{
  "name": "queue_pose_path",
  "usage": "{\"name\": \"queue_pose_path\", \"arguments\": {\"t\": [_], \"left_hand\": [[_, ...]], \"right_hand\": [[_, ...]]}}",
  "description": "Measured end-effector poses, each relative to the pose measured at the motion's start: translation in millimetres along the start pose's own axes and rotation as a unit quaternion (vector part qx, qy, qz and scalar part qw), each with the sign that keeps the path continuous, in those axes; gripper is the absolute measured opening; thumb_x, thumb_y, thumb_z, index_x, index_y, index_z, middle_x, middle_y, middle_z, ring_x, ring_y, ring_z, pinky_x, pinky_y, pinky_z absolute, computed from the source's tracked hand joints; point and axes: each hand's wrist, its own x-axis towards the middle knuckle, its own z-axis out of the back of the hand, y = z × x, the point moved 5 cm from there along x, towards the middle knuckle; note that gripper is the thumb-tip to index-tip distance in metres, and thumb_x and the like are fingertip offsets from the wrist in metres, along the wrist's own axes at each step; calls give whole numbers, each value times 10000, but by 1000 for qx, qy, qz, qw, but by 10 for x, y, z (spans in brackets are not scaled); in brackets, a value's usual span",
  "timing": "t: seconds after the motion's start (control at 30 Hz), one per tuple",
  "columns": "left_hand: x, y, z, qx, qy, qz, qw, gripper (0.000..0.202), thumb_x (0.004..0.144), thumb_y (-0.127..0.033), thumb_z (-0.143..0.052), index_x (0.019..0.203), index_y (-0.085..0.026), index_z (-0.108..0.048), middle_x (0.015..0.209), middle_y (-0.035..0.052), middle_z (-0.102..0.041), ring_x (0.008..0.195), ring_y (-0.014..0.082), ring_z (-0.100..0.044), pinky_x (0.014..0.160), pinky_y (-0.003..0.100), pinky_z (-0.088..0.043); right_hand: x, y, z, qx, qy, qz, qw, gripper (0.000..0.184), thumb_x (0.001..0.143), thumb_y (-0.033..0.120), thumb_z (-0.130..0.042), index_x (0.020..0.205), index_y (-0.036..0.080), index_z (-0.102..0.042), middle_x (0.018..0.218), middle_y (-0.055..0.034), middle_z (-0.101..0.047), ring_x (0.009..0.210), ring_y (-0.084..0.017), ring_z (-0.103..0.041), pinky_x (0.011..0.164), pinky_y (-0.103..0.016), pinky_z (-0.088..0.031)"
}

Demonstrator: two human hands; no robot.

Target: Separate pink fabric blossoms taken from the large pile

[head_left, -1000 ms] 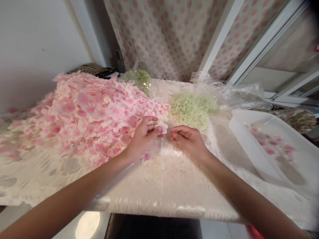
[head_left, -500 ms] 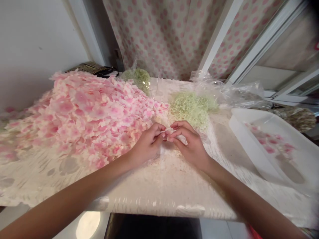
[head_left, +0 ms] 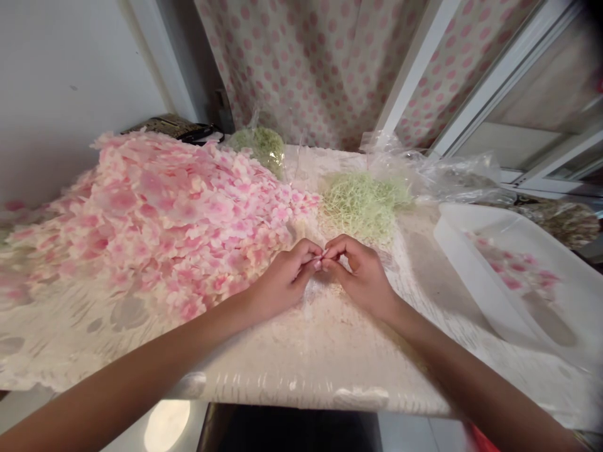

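The left hand and right hand are curled and pressed close together, their fingertips pinching a small pink paper flower from both sides, just above the table's plastic-covered lace cloth. Most of the flower is hidden by the fingers. A second earlier the hands stood apart, with the flower at the left fingertips and in full view; now they meet around it. At 10 o'clock, just beside the left hand, lies a big heap of pink petals. At 12 o'clock is a tuft of pale green shredded fibre, with a clear plastic bag behind it. At 3 o'clock sits a white tray holding some petals. A polka-dot curtain hangs farthest off.
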Motion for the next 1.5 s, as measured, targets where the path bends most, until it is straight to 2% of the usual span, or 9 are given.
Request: {"name": "queue_pose_path", "arguments": {"t": [0.17,0.27,0.33,0.43,0.53,0.73,0.97,1.23,1.5], "left_hand": [[-20,-75,4,108,49,-8,993,219,942,-218,-319,1153,-178,-359,830,29,-617,655,144,-593,599,254,-422],[-9,-179,311,195,-27,51,979,255,940,-221,-314,1181,-161,-371,801,30,-634,626,157,-590,595,277,-421],[-52,-238,519,261,-56,89,960,177,928,-209,-352,1000,-175,-510,823,33,-648,721,176,-604,686,312,-431],[-202,-233,588,393,21,90,915,179,890,-243,-454,799,-177,-594,790,37,-634,840,233,-568,826,417,-387],[-381,-127,490,421,72,71,902,186,879,-310,-493,857,-188,-632,908,57,-609,967,264,-499,883,454,-354],[-408,-35,326,381,96,41,919,180,879,-227,-482,780,-176,-623,1009,59,-569,1021,244,-440,923,430,-330],[-340,-8,340,339,91,77,933,165,877,-206,-411,781,-164,-539,786,45,-572,831,222,-517,833,430,-363],[-372,-21,332,380,82,55,920,164,865,-240,-480,777,-175,-602,901,66,-548,942,252,-457,883,460,-353],[-126,-251,364,135,9,99,986,114,917,-262,-403,874,-190,-481,785,-1,-612,699,143,-584,608,254,-421]], "right_hand": [[-19,-68,-23,-8,44,-45,998,215,798,69,-496,950,215,-538,817,3,-588,739,-133,-563,672,-263,-428],[-2,-80,8,-19,55,-54,997,125,819,94,-479,816,195,-553,775,2,-591,714,-127,-556,637,-248,-409],[13,-107,44,-2,47,-72,996,107,832,118,-474,802,194,-544,753,8,-583,675,-118,-538,593,-234,-391],[16,-175,69,25,39,-102,994,85,837,163,-495,783,194,-554,708,17,-573,610,-105,-505,538,-223,-367],[-3,-228,41,51,49,-116,991,57,827,209,-536,825,197,-592,725,7,-601,635,-117,-542,558,-234,-398],[-38,-209,-19,132,71,-127,981,75,791,230,-610,860,208,-629,765,-6,-669,708,-134,-626,643,-256,-474],[-28,-40,-10,161,107,-72,979,26,769,203,-655,745,196,-654,807,-23,-655,762,-143,-616,697,-288,-480],[-16,11,-30,143,137,-34,980,65,790,175,-639,730,198,-643,894,-35,-590,832,-144,-589,711,-284,-464],[-56,138,3,110,110,28,988,56,755,173,-684,756,223,-659,1088,-48,-568,1026,-185,-582,839,-330,-462]]}}
